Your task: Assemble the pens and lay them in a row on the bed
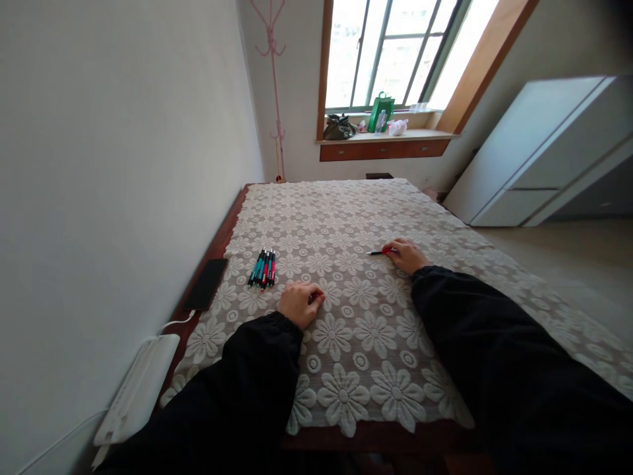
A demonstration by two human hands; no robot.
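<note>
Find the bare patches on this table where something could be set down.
Free: the far cloth beyond both hands, and the near stretch between the sleeves. Crowded: the left edge, with pens and phone, and around the right hand on its red pen.

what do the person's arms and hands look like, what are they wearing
Both arms are in long, loose black sleeves gathered at the wrists. The left hand and right hand are bare, with no gloves. No watch, ring or markings show, and the sleeve fabric looks plain, without logos or stripes.
</note>
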